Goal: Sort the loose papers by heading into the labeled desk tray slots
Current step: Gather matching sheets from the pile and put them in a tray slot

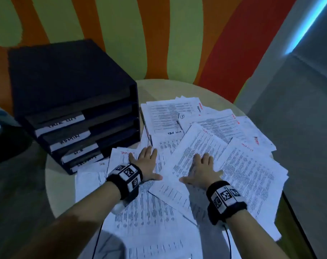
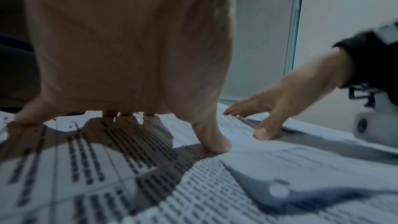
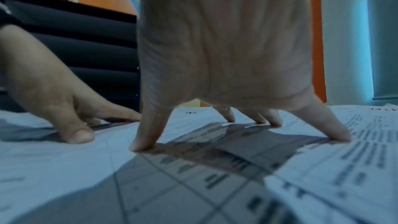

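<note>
Loose printed papers (image 1: 233,165) lie spread in overlapping layers over a round table (image 1: 159,86), some headed in red or black handwriting. A black desk tray (image 1: 69,109) with several stacked slots, each with a white handwritten label, stands at the table's back left. My left hand (image 1: 146,163) rests palm down on the sheets just in front of the tray, fingers spread. My right hand (image 1: 202,171) lies flat on a tilted sheet (image 1: 189,156) to its right. In the wrist views the fingertips (image 2: 217,147) of the left hand and those (image 3: 142,146) of the right press on paper (image 3: 193,185).
A striped orange, green and red wall (image 1: 159,34) rises behind the table. A grey panel (image 1: 299,109) stands close on the right. Dark floor (image 1: 15,184) lies to the left. Cables (image 1: 97,238) hang from both wrist bands over the near papers.
</note>
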Motion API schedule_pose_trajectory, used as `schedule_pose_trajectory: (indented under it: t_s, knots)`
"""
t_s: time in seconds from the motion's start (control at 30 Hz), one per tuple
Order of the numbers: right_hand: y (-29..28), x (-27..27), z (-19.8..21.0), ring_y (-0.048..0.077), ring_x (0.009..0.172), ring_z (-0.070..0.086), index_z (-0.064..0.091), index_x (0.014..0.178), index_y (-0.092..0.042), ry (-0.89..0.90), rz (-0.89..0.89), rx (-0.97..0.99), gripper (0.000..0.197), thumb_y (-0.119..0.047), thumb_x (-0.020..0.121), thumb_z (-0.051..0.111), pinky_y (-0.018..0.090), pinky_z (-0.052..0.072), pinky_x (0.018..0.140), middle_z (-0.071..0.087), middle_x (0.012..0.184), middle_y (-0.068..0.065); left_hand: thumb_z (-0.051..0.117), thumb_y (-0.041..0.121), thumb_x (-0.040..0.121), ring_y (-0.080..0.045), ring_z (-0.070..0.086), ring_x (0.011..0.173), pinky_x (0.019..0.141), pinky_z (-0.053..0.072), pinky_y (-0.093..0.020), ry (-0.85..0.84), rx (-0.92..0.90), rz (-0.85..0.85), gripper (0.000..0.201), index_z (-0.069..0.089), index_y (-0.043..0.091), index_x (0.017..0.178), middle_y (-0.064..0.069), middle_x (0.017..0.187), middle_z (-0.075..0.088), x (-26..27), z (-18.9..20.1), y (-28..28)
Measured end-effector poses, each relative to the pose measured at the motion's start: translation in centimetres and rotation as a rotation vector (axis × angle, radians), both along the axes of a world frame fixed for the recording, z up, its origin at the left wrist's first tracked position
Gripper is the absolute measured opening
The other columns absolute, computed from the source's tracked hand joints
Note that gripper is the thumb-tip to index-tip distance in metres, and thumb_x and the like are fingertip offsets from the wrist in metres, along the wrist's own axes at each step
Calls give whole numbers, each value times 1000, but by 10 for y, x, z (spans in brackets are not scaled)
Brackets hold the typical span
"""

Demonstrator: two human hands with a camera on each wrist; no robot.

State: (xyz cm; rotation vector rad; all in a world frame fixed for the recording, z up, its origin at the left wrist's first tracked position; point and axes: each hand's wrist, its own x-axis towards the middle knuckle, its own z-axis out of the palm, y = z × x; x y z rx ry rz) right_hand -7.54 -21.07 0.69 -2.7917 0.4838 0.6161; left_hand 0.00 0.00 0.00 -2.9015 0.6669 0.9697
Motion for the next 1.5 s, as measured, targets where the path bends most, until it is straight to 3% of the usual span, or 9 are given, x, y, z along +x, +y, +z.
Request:
schedule_pose_trajectory:
  t_s: [0.33, 0.43, 0.6, 0.8, 1.03, 1.17, 1.33, 1.4, 1.5]
  knots:
    - [1, -9, -8, 30, 149, -7, 2, 154, -27, -72, 23, -49, 115, -80, 68, 59, 71, 16, 108, -11, 162, 5, 59, 60, 86, -27, -12, 149, 114, 5, -66, -97, -79, 37, 107, -12, 17, 154, -10, 161, -19, -14, 7, -1]
    - [3, -12, -9, 30, 149, -5, 4, 154, -27, -79, 15, -50, 114, -80, 68, 58, 71, 16, 108, -9, 162, 4, 63, 53, 87, -28, -6, 150, 116, 8, -62, -103, -116, 60, 101, -1, 15, 155, -13, 162, -9, -17, 5, -8]
    - [3, -17, -9, 30, 149, -2, 5, 154, -26, -86, 29, -64, 113, -82, 69, 55, 71, 16, 107, -6, 162, 5, 65, 49, 86, -38, 18, 143, 110, 29, -54, -169, -160, 116, 85, 19, 18, 150, -22, 152, 18, -21, 10, -28]
    - [0, -14, -14, 31, 149, -6, 2, 155, -23, -79, 40, -65, 115, -82, 70, 53, 72, 12, 108, -10, 162, 8, 61, 38, 86, -36, 26, 130, 106, 33, -48, -292, -210, 204, 50, 47, 20, 131, -14, 136, 30, -13, 11, -57]
    - [-3, -7, -12, 33, 149, -5, 3, 155, -21, -24, 43, -65, 115, -79, 71, 56, 71, 15, 108, -9, 162, 10, 65, 24, 88, -31, 53, 116, 94, 48, -39, -184, -476, 181, 48, 47, 3, 128, -16, 128, 53, 11, 13, -94]
    - [-11, -1, -6, 34, 146, 8, 15, 151, -21, -11, 81, -62, 109, -76, 70, 62, 67, 25, 105, 7, 160, 12, 64, 18, 89, -26, 54, 111, 94, 48, -40, -176, -536, 207, 53, 40, 3, 134, -10, 121, 54, 33, 13, -120]
    - [-25, -2, -10, 32, 143, 17, 22, 149, -22, -92, 144, -27, 105, -73, 69, 65, 64, 28, 104, 18, 156, 9, 60, 12, 93, -33, 51, 123, 97, 45, -38, -244, -743, 296, 57, 37, 6, 144, -19, 135, 50, 58, 11, -144]
    - [-27, -3, -10, 30, 143, 16, 21, 150, -22, -105, 155, -23, 104, -72, 70, 65, 64, 26, 105, 17, 157, 8, 60, 11, 93, -31, 56, 113, 91, 47, -35, -297, -821, 287, 45, 51, 8, 136, -18, 127, 55, 62, 11, -149]
    - [-28, -5, -9, 29, 144, 14, 20, 150, -21, -115, 162, -23, 104, -71, 71, 65, 63, 25, 107, 16, 157, 8, 60, 6, 87, -22, 53, 67, 54, 40, -26, -347, -835, 261, 8, 67, 3, 90, -7, 78, 59, 59, 9, -154]
